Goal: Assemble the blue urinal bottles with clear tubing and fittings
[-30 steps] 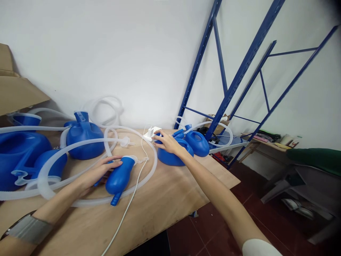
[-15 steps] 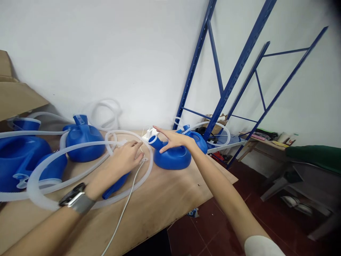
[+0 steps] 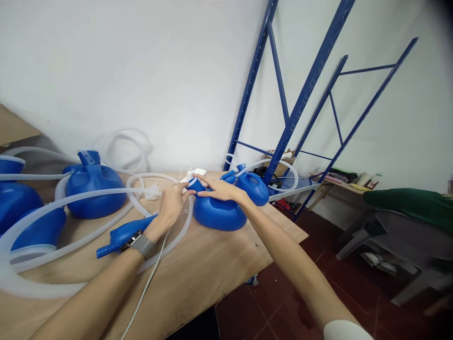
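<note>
A blue plastic jug point(image 3: 220, 215) sits on the wooden table, its neck pointing up and to the left. My left hand point(image 3: 173, 203), with a watch on its wrist, pinches a pale ring at the mouth of that neck. My right hand point(image 3: 221, 190) lies over the top of the jug, its fingers and thumb around the neck. Under my left wrist rests a blue part with a handle point(image 3: 129, 232), joined to a clear hose point(image 3: 179, 238). A thin white cable point(image 3: 152, 274) runs below my left hand.
More blue jugs point(image 3: 95, 191) with coiled hoses stand at the left, another point(image 3: 253, 189) at the right. Behind my hands is a white power adapter point(image 3: 198, 173). Blue metal rack posts point(image 3: 304, 89) rise at the right. The wooden table point(image 3: 212, 264) ends above a red floor.
My left hand has moved from the cable to the jug's mouth, where a pale ring now shows. My right hand has closed in around the neck. The view has shifted slightly right.
</note>
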Action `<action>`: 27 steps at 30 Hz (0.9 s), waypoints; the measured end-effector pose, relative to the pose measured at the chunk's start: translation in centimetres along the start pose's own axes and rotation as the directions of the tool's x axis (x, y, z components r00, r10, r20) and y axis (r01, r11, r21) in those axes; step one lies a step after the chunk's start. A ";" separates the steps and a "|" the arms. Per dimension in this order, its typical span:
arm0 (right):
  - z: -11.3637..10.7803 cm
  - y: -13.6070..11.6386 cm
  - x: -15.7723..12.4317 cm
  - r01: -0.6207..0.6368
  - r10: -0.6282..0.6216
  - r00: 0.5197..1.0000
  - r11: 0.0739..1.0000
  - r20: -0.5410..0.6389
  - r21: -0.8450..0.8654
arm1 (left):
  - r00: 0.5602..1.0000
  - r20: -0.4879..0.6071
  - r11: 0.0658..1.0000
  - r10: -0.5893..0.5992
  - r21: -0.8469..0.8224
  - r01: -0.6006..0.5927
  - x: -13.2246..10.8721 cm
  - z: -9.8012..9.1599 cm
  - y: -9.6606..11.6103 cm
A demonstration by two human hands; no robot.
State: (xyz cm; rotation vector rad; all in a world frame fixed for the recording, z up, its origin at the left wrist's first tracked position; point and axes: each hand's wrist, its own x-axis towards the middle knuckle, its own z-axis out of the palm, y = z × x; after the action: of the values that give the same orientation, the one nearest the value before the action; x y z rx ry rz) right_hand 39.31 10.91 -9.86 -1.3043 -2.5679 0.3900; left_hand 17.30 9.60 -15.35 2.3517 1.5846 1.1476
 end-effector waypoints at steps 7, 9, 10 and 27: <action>0.7 0.2 0.5 0.044 -0.044 0.996 0.999 -0.072 0.010 | 0.995 -0.033 0.978 -0.096 -0.187 0.088 0.1 0.2 -0.2; 0.6 -0.1 0.7 0.012 -0.012 0.998 1.000 -0.067 -0.005 | 0.991 -0.046 0.961 -0.126 -0.253 0.111 0.1 0.4 -0.3; 0.5 -0.2 0.8 -0.012 0.011 0.998 1.000 -0.056 -0.017 | 0.989 -0.048 0.950 -0.143 -0.286 0.124 0.1 0.5 -0.3; 1.0 0.4 1.4 0.058 -0.019 0.996 0.892 -0.093 0.448 | 0.978 -0.056 0.832 -0.200 -0.536 0.140 0.5 2.0 -0.2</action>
State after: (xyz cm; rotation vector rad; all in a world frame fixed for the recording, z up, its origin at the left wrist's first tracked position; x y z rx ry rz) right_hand 38.45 12.14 -10.84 -1.0691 -2.2391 0.8440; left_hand 18.50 10.78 -16.59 1.7807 1.2541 1.4634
